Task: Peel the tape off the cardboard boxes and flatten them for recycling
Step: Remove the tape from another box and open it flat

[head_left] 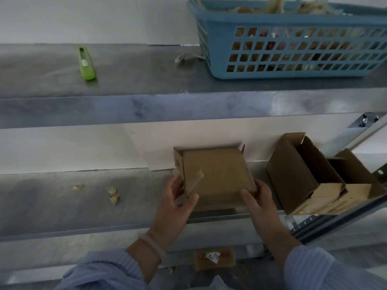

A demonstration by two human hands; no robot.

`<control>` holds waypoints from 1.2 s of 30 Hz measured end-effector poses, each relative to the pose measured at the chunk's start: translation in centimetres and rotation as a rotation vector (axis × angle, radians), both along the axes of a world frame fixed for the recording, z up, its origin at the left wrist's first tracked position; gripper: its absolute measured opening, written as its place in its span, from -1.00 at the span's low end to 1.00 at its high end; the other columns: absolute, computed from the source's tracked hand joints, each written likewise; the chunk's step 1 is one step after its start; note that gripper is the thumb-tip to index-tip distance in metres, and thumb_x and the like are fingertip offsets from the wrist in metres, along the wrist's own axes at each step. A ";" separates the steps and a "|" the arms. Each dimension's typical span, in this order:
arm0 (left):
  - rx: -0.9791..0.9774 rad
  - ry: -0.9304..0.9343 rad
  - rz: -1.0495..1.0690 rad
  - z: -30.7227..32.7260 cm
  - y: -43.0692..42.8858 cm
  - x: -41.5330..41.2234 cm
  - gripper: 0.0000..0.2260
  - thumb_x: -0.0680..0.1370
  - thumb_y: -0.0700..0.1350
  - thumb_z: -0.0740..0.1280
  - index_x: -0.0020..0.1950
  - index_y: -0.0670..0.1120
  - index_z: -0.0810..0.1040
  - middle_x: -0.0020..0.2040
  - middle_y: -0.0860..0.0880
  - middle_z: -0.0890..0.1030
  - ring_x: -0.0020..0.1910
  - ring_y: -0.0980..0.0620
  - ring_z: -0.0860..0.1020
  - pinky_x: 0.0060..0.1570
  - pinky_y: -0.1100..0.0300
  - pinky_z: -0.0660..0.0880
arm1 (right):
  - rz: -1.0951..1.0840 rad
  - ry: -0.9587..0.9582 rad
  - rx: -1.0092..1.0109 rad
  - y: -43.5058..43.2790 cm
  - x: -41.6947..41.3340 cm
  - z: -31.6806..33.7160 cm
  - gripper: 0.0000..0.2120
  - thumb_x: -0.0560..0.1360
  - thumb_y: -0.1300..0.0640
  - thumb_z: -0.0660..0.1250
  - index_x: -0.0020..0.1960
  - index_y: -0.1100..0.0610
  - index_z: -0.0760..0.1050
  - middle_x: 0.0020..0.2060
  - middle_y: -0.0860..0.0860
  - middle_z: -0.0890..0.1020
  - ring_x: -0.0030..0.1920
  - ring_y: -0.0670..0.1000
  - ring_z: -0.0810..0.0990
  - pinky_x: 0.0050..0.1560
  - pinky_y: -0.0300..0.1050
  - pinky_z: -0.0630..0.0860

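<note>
Boxes [293, 174] on metal shelf [62, 206], white wall [83, 17]

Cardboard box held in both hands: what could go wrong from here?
The half-lifted tape strip beside the left hand may tear, leaving tape on the cardboard box. The right hand is close to the open boxes at the front edge of the shelf; a nudge could tip them off.

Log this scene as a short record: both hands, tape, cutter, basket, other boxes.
left hand: grips box left edge
right hand: grips box near right corner
tape: strip lifted off box, by left thumb
cutter: upper shelf, left
basket: upper shelf, right, scraps inside
other boxes: open, right of held box, lower shelf
</note>
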State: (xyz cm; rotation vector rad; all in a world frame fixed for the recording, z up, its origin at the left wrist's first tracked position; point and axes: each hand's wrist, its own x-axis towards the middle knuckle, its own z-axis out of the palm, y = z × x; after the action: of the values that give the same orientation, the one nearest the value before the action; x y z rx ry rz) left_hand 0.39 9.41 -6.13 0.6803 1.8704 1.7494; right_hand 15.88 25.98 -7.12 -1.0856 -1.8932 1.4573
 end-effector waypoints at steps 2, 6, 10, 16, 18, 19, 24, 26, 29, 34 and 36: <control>0.019 0.102 -0.019 1.3 -0.2 -0.3 -0.54 0.40 0.04 0.43 0.24 0.22 0.35 0.22 0.23 0.51 0.21 0.24 0.49 0.12 0.22 0.49 | -0.008 0.125 0.091 -0.1 -0.3 1.7 -0.65 0.44 -0.18 0.36 0.16 -0.36 0.33 0.09 -0.24 0.50 0.07 -0.25 0.53 -0.15 -0.42 0.49; 0.077 0.131 0.004 3.7 -0.9 -1.6 -0.59 0.50 -0.09 0.39 0.29 0.23 0.42 0.14 0.25 0.58 0.09 0.28 0.55 -0.06 0.37 0.52 | -0.038 0.185 0.273 0.1 -1.0 4.8 -0.55 0.37 -0.29 0.30 0.23 -0.24 0.37 0.11 -0.19 0.47 0.05 -0.25 0.51 -0.12 -0.43 0.49; 0.030 0.083 0.083 5.1 -1.8 -3.0 -0.54 0.42 0.19 0.33 0.25 0.03 0.57 0.08 0.10 0.66 0.00 0.22 0.61 -0.14 0.39 0.53 | -0.024 0.048 0.303 -0.3 -2.2 6.0 -0.53 0.43 -0.38 0.22 0.21 -0.13 0.47 0.02 -0.08 0.55 -0.05 -0.15 0.54 -0.18 -0.29 0.44; -0.159 -0.162 0.198 3.3 -2.7 -6.3 -0.78 0.43 0.23 0.38 -0.15 0.11 0.68 -0.18 0.08 0.71 -0.15 0.07 0.67 -0.18 0.12 0.59 | 0.065 -0.147 0.204 -0.2 -5.3 5.0 -0.51 0.47 -0.25 0.29 0.35 -0.15 0.35 -0.02 -0.14 0.55 -0.14 -0.18 0.55 -0.34 -0.33 0.42; -0.219 -0.221 0.192 2.3 -2.8 -7.1 -0.80 0.47 0.17 0.38 -0.14 0.07 0.67 -0.21 0.06 0.71 -0.19 0.04 0.68 -0.27 0.17 0.58 | 0.067 -0.202 0.163 -0.4 -6.1 4.6 -0.46 0.46 -0.19 0.36 0.37 -0.19 0.24 0.12 -0.07 0.47 -0.07 -0.11 0.52 -0.26 -0.25 0.47; -0.245 -0.217 0.188 1.7 -2.9 -7.2 -0.82 0.49 0.14 0.37 -0.10 0.06 0.67 -0.22 0.07 0.70 -0.19 0.03 0.67 -0.27 0.17 0.59 | 0.081 -0.247 0.220 -0.5 -6.4 4.3 -0.46 0.47 -0.13 0.38 0.37 -0.20 0.23 0.19 -0.05 0.41 -0.03 -0.09 0.51 -0.16 -0.19 0.52; -0.250 -0.263 0.192 -0.3 -2.8 -6.9 -0.85 0.54 0.07 0.34 -0.04 0.04 0.64 -0.12 -0.05 0.69 -0.16 -0.03 0.68 -0.16 0.02 0.64 | 0.378 -0.345 0.895 -2.0 -7.8 3.4 -0.63 0.54 0.01 0.30 0.34 -0.06 0.46 0.43 -0.01 0.35 0.42 0.09 0.29 0.44 0.01 0.18; -0.251 -0.280 0.199 -0.3 -2.8 -7.0 -0.78 0.54 0.07 0.32 0.01 -0.04 0.64 -0.09 -0.09 0.69 -0.13 -0.05 0.67 -0.14 0.01 0.64 | 0.598 -0.435 0.990 -3.2 -8.5 2.8 -0.50 0.55 -0.23 0.11 0.45 -0.11 0.32 0.51 -0.02 0.23 0.52 0.09 0.13 0.50 -0.01 -0.15; -0.275 -0.260 0.166 -0.6 -3.5 -6.8 -0.69 0.58 0.05 0.28 0.03 -0.16 0.64 -0.06 -0.16 0.69 -0.04 -0.10 0.65 0.03 -0.03 0.60 | 0.689 -0.584 1.049 -3.3 -9.5 2.1 -0.31 0.46 -0.43 -0.03 0.53 -0.19 0.09 0.56 -0.01 0.03 0.55 0.07 -0.05 0.50 0.01 -0.25; -0.414 -0.044 0.191 -1.5 -4.7 -6.0 -0.83 0.53 -0.03 0.37 0.05 -0.06 0.69 -0.16 0.09 0.66 -0.15 0.20 0.60 -0.31 0.55 0.39 | 0.700 -0.658 1.046 -1.8 -11.4 2.1 -0.37 0.51 -0.35 0.04 0.53 -0.20 0.05 0.56 0.00 0.08 0.54 0.07 0.02 0.53 0.05 -0.08; -0.464 0.032 0.238 -1.5 -4.4 -5.9 -0.84 0.50 -0.06 0.41 0.05 -0.03 0.68 -0.22 0.19 0.60 -0.29 0.38 0.52 -0.36 0.60 0.33 | 0.690 -0.662 1.053 -1.9 -11.4 1.8 -0.37 0.51 -0.35 0.04 0.53 -0.19 0.07 0.55 0.02 0.10 0.54 0.09 0.04 0.53 0.08 -0.05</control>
State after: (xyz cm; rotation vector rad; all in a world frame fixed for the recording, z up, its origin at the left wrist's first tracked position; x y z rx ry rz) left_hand -5.46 4.99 -7.59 0.3187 2.3447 1.3544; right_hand 4.47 24.08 -5.36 -0.3812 -3.1069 0.0920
